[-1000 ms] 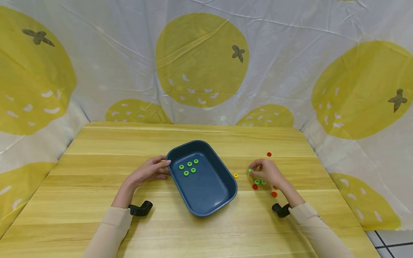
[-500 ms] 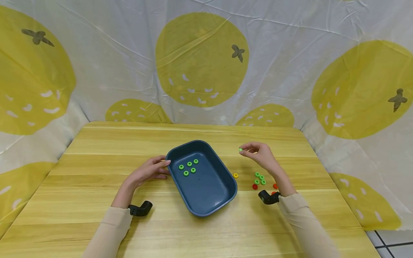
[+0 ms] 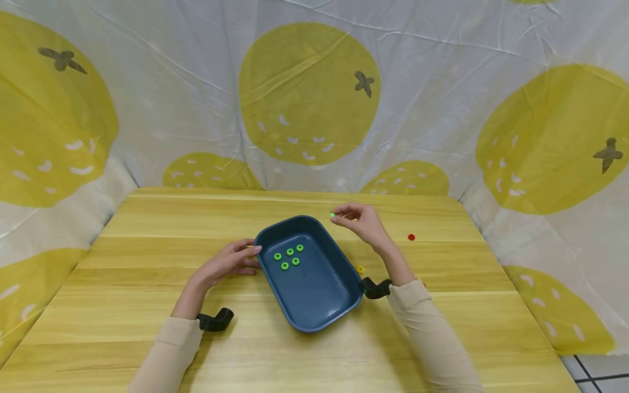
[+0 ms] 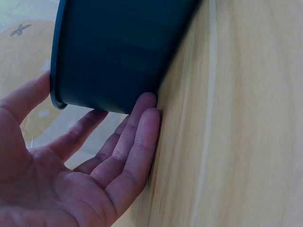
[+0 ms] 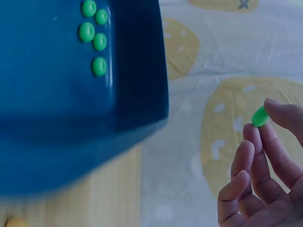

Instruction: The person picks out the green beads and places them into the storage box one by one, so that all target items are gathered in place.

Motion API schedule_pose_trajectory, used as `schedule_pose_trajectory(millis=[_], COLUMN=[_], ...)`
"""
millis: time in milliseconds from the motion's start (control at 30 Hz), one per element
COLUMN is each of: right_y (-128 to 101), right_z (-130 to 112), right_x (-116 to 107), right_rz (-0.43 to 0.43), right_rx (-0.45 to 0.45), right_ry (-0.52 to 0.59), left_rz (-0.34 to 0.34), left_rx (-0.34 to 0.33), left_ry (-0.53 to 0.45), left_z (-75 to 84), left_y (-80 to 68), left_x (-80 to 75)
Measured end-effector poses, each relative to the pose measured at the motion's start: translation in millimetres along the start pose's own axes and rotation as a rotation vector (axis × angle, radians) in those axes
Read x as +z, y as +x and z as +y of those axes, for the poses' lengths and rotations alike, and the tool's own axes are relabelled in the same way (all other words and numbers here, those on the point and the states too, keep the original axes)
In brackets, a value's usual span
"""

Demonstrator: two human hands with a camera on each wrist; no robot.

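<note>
Green ring (image 3: 332,214), lifted from the desk (image 3: 147,262), is now pinched by the right hand (image 3: 361,221) above the blue tray (image 3: 314,305); the tray is steadied by the left hand's (image 3: 231,261) straight fingers.

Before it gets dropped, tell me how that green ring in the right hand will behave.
The green ring is pinched by the right hand at two fingertips, so it is probably very light. It looks like hard plastic, likely stiff. Dropped into the blue tray, the round ring may bounce or roll before settling.

Two bare hands, left hand (image 3: 231,261) and right hand (image 3: 362,222); long beige fabric sleeves (image 3: 172,349); black curved wrist-mounted camera brackets (image 3: 215,320).
</note>
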State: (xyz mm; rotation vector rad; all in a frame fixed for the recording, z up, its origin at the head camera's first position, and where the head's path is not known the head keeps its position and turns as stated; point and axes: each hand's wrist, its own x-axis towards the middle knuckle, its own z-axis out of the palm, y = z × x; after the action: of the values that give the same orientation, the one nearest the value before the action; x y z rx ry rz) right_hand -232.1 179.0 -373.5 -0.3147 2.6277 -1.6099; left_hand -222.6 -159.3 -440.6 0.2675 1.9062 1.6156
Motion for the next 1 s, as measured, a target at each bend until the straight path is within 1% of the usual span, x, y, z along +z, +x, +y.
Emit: schedule_pose_trajectory(millis=[200,333,467,533,667,767,867,1000], right_y=[11.5,17.2,21.2,22.0,21.6,20.4,18.4,16.4], right_z=[-7.2,-9.2,-10.1,-10.4,-10.8,-11.8,-12.6,-11.4], right_x=[19.9,33.1,46.0,52.0,63.3,71.4,78.7,86.6], right_rz=[-0.034,-0.068,-0.121,-0.163,-0.258,-0.316,-0.35,-0.37], right_rx=[-0.044,-0.092,-0.175,-0.214,-0.251,-0.239,-0.221,-0.222], right_ry=[-0.012,-0.07,-0.172,-0.242,-0.423,-0.563,-0.686,-0.799], left_rz=[0.009,0.004,0.004,0.005,0.01,0.006,-0.003,-0.013], left_rx=[-0.008,-0.002,-0.001,-0.003,-0.005,-0.002,0.008,0.016], left_ry=[-0.012,-0.011,-0.004,-0.001,0.0,0.002,0.009,0.011], left_z=[-0.3,-0.7,-0.6,-0.8,-0.8,-0.5,-0.4,0.0], left_y=[1.3,1.4,1.2,1.4,1.5,0.9,-0.1,-0.7], left_x=[0.9,0.9,0.4,0.2,0.1,0.2,-0.2,-0.7])
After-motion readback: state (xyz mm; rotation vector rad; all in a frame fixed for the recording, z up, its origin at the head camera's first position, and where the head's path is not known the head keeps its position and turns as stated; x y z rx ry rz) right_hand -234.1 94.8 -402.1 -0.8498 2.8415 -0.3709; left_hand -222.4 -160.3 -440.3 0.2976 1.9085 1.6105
